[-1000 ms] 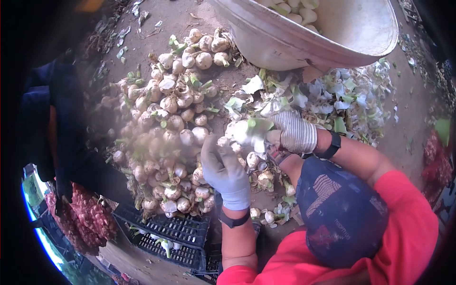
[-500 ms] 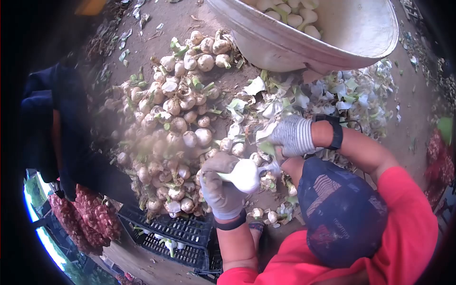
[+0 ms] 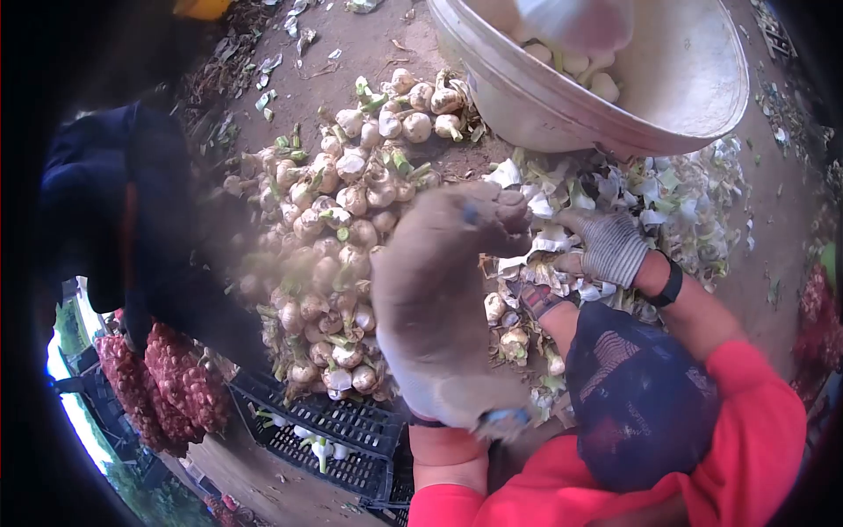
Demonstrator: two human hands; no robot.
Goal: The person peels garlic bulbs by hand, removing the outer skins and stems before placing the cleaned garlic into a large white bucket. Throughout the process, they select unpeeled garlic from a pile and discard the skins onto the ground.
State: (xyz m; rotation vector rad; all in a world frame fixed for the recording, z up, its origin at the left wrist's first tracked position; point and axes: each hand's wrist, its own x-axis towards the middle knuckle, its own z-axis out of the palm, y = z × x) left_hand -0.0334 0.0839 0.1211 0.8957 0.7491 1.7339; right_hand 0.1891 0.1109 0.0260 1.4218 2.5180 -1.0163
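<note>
My left hand (image 3: 439, 307), in a beige work glove, is raised close to the camera and blurred. Its thumb and fingers are wide apart, with nothing between them. A white, smeared shape, probably a garlic bulb (image 3: 575, 22), hangs over the pale basin (image 3: 527, 97), clear of the hand. White bulbs (image 3: 604, 86) lie inside the basin. My right hand (image 3: 610, 246), in a grey striped glove, is low over white garlic peelings (image 3: 549, 237), fingers apart. To the left, a large heap of untrimmed garlic (image 3: 351, 202) covers the ground.
My bent knee (image 3: 641, 395) in dark cloth is at lower right, with my foot (image 3: 540, 299) beside the peelings. A person in dark clothing (image 3: 114, 211) is at the left. Red mesh sacks (image 3: 167, 386) and black crates (image 3: 325, 430) stand at lower left.
My left hand has let go of the trimmed bulb and come up toward the camera. The white blur has appeared above the basin. My right hand has moved right, down to the peelings.
</note>
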